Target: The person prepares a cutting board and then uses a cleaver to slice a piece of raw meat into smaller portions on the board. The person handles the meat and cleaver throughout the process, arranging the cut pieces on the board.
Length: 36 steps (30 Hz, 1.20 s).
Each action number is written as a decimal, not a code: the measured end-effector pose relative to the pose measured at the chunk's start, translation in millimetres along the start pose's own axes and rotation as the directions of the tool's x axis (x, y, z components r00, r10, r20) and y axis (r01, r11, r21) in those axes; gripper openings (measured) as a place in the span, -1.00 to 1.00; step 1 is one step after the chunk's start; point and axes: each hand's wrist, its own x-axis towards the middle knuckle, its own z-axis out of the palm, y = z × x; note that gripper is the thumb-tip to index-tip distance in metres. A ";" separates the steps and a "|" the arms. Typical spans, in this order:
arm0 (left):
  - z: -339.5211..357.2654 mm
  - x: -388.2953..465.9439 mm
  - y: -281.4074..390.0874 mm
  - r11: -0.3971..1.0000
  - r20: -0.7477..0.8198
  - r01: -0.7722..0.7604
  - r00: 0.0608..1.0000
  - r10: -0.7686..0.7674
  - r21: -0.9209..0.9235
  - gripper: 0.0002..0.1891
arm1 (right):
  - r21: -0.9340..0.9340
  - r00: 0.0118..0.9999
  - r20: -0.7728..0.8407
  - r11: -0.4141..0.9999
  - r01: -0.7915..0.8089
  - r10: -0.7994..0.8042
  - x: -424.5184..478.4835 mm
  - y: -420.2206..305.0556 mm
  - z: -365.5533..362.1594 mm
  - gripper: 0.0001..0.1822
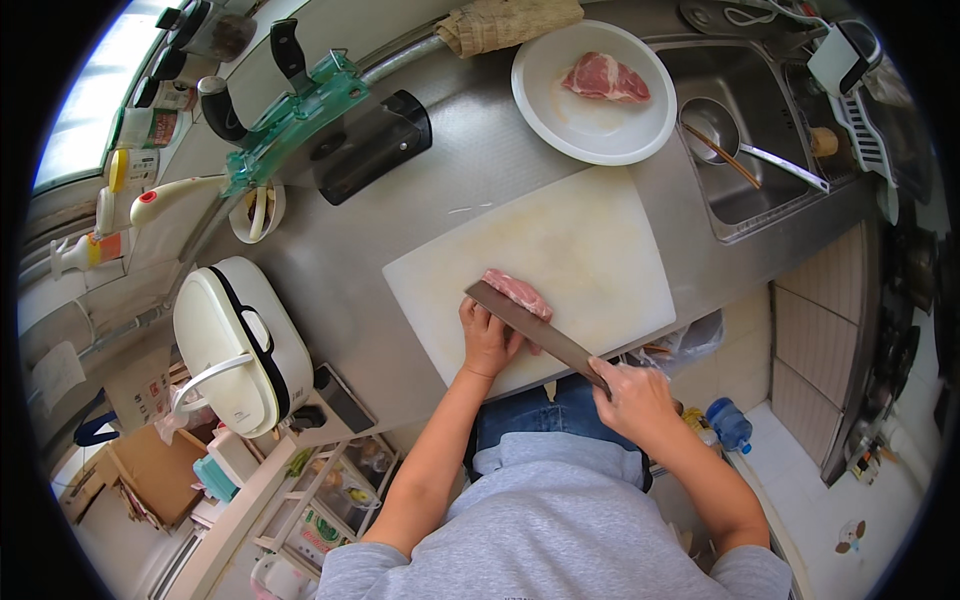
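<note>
A piece of raw meat (519, 291) lies on the white cutting board (577, 225), near its front middle. My right hand (634, 394) grips the handle end of a broad-bladed kitchen knife (536, 328). The blade runs up and left along the near side of the meat and hides part of it. My left hand (487, 337) is just below the blade, fingers bent at the meat's near side; the blade partly covers the fingertips, so their hold is hard to make out. Another piece of raw meat (606, 76) rests in a large white bowl (525, 112) touching the board's far edge.
Right of the bowl, a steel sink (757, 202) holds a small pot (709, 131) and chopsticks (724, 156). A green knife rack (292, 112) is at the back left. A cream rice cooker (232, 345) and a phone (345, 397) sit left on the steel counter (352, 262).
</note>
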 end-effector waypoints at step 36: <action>-8.5 10.7 0.3 0.997 0.011 -0.072 0.997 0.072 0.003 -0.22 | -0.037 0.989 -0.110 0.995 0.095 -0.099 39.7 -12.9 26.8 -0.72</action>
